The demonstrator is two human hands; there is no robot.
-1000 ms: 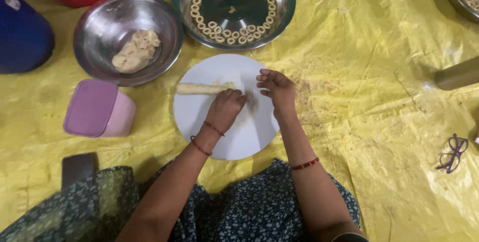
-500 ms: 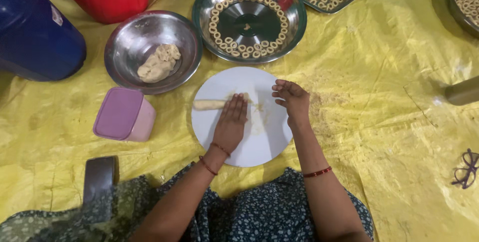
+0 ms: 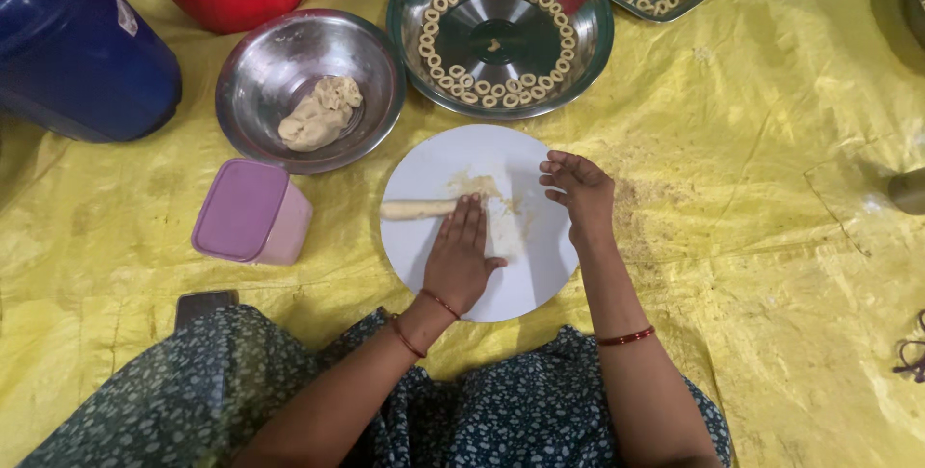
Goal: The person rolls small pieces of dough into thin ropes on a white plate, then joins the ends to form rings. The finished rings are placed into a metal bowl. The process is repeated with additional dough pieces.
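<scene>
The left hand (image 3: 461,256) lies flat, fingers stretched, pressing on the right end of a dough roll (image 3: 419,208) on a round white board (image 3: 525,290). The right hand (image 3: 581,188) rests on the board's right edge, fingers loosely curled, grasping nothing. Far left, a steel bowl (image 3: 279,53) holds a dough lump (image 3: 318,113). Farther off, a steel plate (image 3: 578,53) carries dough rings (image 3: 453,78). A pink box (image 3: 249,213) sits left on the yellow sheet (image 3: 752,140).
</scene>
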